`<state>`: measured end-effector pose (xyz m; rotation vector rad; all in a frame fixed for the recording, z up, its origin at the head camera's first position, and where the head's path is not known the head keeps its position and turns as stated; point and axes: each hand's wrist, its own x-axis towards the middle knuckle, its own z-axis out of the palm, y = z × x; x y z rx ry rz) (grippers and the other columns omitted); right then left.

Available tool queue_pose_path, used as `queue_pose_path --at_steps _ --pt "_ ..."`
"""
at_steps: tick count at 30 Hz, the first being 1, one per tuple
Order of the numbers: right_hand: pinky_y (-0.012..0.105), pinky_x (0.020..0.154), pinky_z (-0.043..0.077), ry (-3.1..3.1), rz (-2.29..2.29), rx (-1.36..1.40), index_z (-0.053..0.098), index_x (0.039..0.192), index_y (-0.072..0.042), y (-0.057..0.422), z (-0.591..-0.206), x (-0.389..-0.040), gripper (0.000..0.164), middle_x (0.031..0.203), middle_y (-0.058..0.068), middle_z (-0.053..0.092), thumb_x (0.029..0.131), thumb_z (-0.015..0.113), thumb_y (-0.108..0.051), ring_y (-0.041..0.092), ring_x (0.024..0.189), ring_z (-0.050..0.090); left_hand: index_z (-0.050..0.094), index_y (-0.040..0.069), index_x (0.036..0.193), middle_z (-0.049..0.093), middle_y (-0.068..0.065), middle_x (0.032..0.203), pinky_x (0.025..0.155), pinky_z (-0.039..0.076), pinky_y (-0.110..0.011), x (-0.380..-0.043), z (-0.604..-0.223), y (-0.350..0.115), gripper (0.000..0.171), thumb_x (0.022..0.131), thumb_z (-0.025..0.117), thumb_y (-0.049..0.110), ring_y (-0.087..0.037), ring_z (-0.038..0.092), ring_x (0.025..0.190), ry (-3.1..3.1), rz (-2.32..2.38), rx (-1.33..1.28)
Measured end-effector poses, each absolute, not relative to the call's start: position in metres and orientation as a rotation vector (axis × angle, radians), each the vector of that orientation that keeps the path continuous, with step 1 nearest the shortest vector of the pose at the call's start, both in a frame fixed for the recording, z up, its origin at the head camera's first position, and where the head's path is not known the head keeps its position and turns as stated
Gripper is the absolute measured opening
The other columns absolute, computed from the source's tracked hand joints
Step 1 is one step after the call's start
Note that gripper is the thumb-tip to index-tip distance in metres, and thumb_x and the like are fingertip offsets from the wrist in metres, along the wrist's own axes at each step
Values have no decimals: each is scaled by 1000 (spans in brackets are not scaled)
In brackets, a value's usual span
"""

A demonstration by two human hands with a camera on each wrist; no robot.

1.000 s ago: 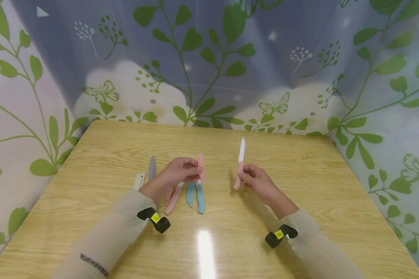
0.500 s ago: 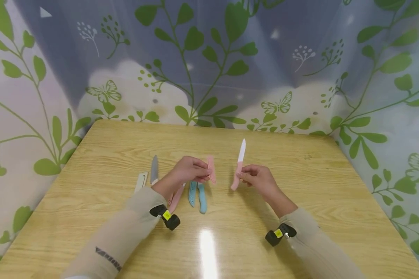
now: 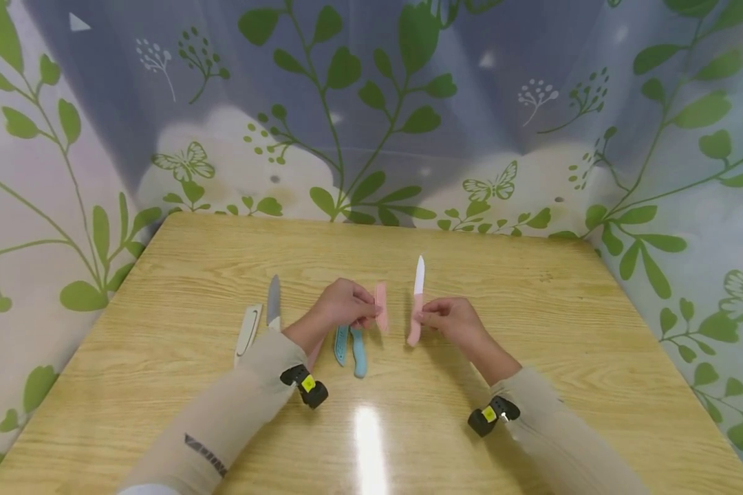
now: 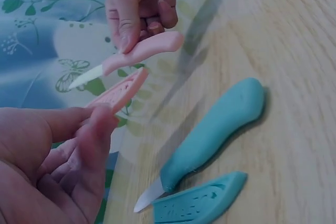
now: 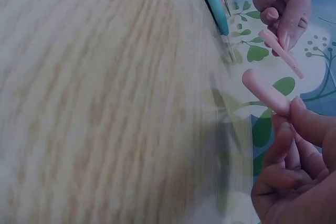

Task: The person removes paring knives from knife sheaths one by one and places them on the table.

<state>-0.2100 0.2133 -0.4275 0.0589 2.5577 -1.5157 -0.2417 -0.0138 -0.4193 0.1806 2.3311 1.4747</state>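
Observation:
My left hand (image 3: 345, 302) pinches a pink knife sheath (image 3: 381, 308) between thumb and fingers, holding it upright above the table. To its right, my right hand (image 3: 455, 320) pinches a pink-handled knife (image 3: 415, 320) by the handle, its white blade (image 3: 420, 273) pointing away. Sheath and knife are close together but apart in the head view. In the left wrist view the sheath (image 4: 119, 92) shows its slotted face, just below the knife handle (image 4: 144, 52). Beneath my left hand lie a blue-handled knife (image 3: 359, 353) and its blue sheath (image 3: 341, 345).
Left of my left forearm a larger knife (image 3: 274, 299) with a grey blade lies beside a cream sheath (image 3: 249, 330). Another pink handle (image 3: 315, 352) is mostly hidden by the left wrist. The wooden table (image 3: 501, 268) meets a leaf-patterned cloth (image 3: 371, 137) at the back.
My left hand has moved right with the pink sheath, toward the knife. My right hand has shifted slightly left and nearer with the pink-handled knife, narrowing the gap.

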Motion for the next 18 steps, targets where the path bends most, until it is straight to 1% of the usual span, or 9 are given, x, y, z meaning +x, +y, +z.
queue_pose_path --at_steps 3,7,14,16,18 --pt "29 62 45 2566 -1491 39 70 95 2 210 -428 -209 22 81 5 66 85 72 -18 17 72 54 70 4 86 72 -9 68 55 49 -26 -238 -419 -15 13 84 73 17 -20 67 59 2407 1406 205" --pt "28 62 46 2582 -1449 6 71 94 1 205 -429 -207 23 85 8 68 83 74 -19 16 72 53 69 3 87 70 -8 66 58 51 -26 -235 -418 -14 13 84 73 15 -24 68 60 2454 1359 215" --pt "27 59 42 2591 -1370 1 72 90 -2 198 -438 -205 21 81 8 68 83 74 -22 16 69 50 69 5 83 65 -7 56 52 45 -23 -231 -422 -12 11 83 73 15 -22 65 54 2528 1281 237" --pt "26 57 40 2606 -1346 -6 73 89 -3 197 -439 -205 20 78 7 68 84 73 -22 16 66 48 69 5 83 66 -8 58 50 44 -23 -231 -423 -12 12 83 74 16 -20 64 51 2549 1258 251" --pt "26 57 40 2628 -1321 -7 73 87 -4 196 -440 -206 19 77 7 68 83 74 -22 15 66 48 68 4 87 67 -9 59 48 43 -22 -231 -425 -11 13 83 73 16 -19 63 49 2569 1237 267"
